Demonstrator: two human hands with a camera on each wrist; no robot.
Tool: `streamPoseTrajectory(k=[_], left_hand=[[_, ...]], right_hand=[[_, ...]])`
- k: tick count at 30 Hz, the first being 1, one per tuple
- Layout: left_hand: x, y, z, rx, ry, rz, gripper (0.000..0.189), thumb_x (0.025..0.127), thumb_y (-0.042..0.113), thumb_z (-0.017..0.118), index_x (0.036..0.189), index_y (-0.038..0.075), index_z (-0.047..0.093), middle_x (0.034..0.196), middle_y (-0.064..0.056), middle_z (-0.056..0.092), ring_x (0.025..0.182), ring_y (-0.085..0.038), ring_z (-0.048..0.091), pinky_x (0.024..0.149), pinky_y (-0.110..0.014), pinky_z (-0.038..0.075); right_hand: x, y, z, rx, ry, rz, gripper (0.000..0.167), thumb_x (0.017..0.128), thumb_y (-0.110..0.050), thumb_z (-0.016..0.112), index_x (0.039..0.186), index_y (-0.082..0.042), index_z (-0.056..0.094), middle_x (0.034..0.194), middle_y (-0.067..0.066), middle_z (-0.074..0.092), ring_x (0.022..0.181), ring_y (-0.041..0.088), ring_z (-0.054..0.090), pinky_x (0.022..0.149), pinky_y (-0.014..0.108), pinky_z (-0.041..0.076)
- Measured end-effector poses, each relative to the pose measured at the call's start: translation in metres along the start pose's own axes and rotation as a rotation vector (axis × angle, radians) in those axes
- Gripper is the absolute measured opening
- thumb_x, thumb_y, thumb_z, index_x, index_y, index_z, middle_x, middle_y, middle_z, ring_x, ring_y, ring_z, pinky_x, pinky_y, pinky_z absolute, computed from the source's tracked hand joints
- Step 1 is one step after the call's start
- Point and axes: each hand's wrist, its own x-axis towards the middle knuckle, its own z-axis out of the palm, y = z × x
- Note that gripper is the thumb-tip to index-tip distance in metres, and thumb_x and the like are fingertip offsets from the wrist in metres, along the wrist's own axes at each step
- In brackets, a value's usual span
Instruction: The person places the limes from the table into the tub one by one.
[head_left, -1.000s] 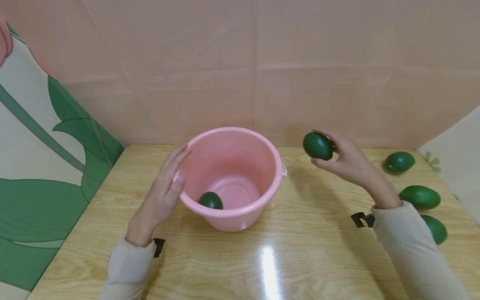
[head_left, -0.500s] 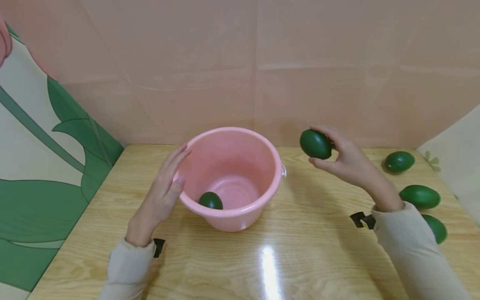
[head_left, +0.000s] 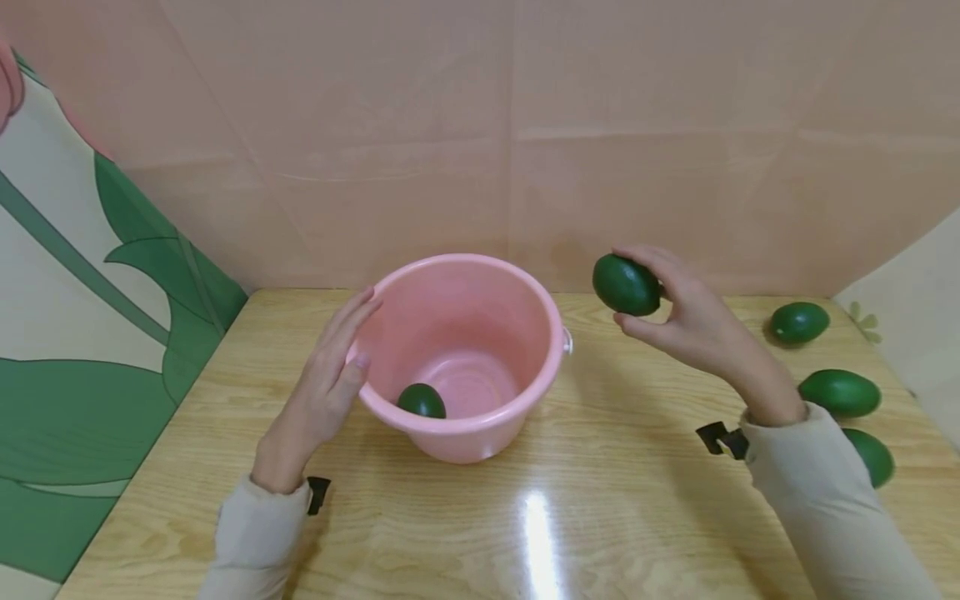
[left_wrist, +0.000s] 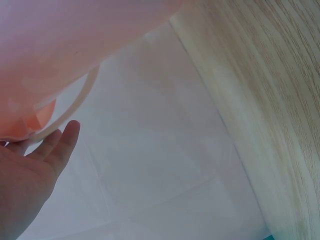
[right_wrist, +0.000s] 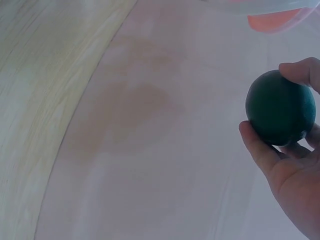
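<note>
A pink bucket [head_left: 457, 442] stands on the table with a dark green avocado [head_left: 422, 401] lying at the near left of its inside. My left hand [head_left: 318, 383] rests against the bucket's left rim, fingers nearly straight; the left wrist view has its fingers beside the bucket's pale handle [left_wrist: 80, 97]. To the right of the bucket, above the table, my right hand [head_left: 693, 321] grips another glossy green avocado [head_left: 626, 285] between thumb and fingers. That avocado [right_wrist: 279, 107] shows from below in the right wrist view, apart from the bucket.
At the table's right side lie three more avocados: one at the back [head_left: 799, 323], a middle avocado [head_left: 840, 393], and a near avocado [head_left: 872, 458] partly behind the right sleeve [head_left: 817, 475]. A covered wall [head_left: 510, 167] rises behind the wooden table [head_left: 600, 508].
My right hand has moved slightly left and up with the avocado, a little closer to the bucket. The left hand and the bucket have stayed still.
</note>
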Motion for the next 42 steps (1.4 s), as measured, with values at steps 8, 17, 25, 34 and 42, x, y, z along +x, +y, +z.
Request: streamPoseTrajectory(k=[8, 17, 25, 34, 42], left_hand=[[0.001, 0.001, 0.000, -0.001, 0.001, 0.004, 0.057, 0.098, 0.021, 0.038, 0.155, 0.014, 0.035, 0.165, -0.003, 0.023, 0.152, -0.029, 0.022, 0.112, -0.068, 0.030], [0.001, 0.000, 0.000, -0.003, 0.001, 0.000, 0.057, 0.099, 0.024, 0.038, 0.155, 0.015, 0.035, 0.165, -0.003, 0.023, 0.152, -0.030, 0.022, 0.112, -0.069, 0.029], [0.002, 0.000, 0.001, -0.007, 0.004, 0.006, 0.057, 0.098, 0.023, 0.038, 0.154, 0.014, 0.035, 0.164, -0.004, 0.024, 0.152, -0.030, 0.022, 0.113, -0.069, 0.029], [0.003, -0.001, 0.002, -0.007, 0.009, 0.015, 0.057, 0.099, 0.025, 0.038, 0.154, 0.013, 0.036, 0.164, -0.007, 0.025, 0.151, -0.031, 0.022, 0.114, -0.070, 0.026], [0.001, -0.001, 0.002, -0.009, 0.008, 0.010, 0.057, 0.098, 0.023, 0.039, 0.154, 0.013, 0.036, 0.164, -0.009, 0.025, 0.151, -0.032, 0.023, 0.113, -0.070, 0.028]], right_hand=[[0.004, -0.010, -0.001, 0.009, 0.004, -0.010, 0.080, 0.077, 0.002, 0.077, 0.148, -0.006, 0.041, 0.141, 0.018, 0.049, 0.117, 0.031, 0.055, 0.096, 0.029, 0.054], [0.008, -0.019, 0.002, 0.053, 0.024, -0.068, 0.080, 0.076, 0.005, 0.077, 0.147, -0.004, 0.042, 0.138, 0.018, 0.051, 0.114, 0.030, 0.056, 0.091, 0.000, 0.039], [0.009, -0.026, 0.004, 0.054, 0.007, -0.080, 0.081, 0.076, 0.003, 0.079, 0.147, -0.006, 0.042, 0.139, 0.016, 0.051, 0.114, 0.028, 0.056, 0.091, 0.002, 0.040], [0.008, -0.037, 0.005, 0.070, 0.018, -0.107, 0.080, 0.075, 0.002, 0.080, 0.146, -0.006, 0.044, 0.140, 0.015, 0.052, 0.115, 0.027, 0.057, 0.091, 0.001, 0.041], [0.008, -0.043, 0.009, 0.098, 0.007, -0.123, 0.078, 0.076, 0.000, 0.080, 0.146, -0.008, 0.045, 0.141, 0.013, 0.053, 0.115, 0.025, 0.059, 0.092, 0.005, 0.044]])
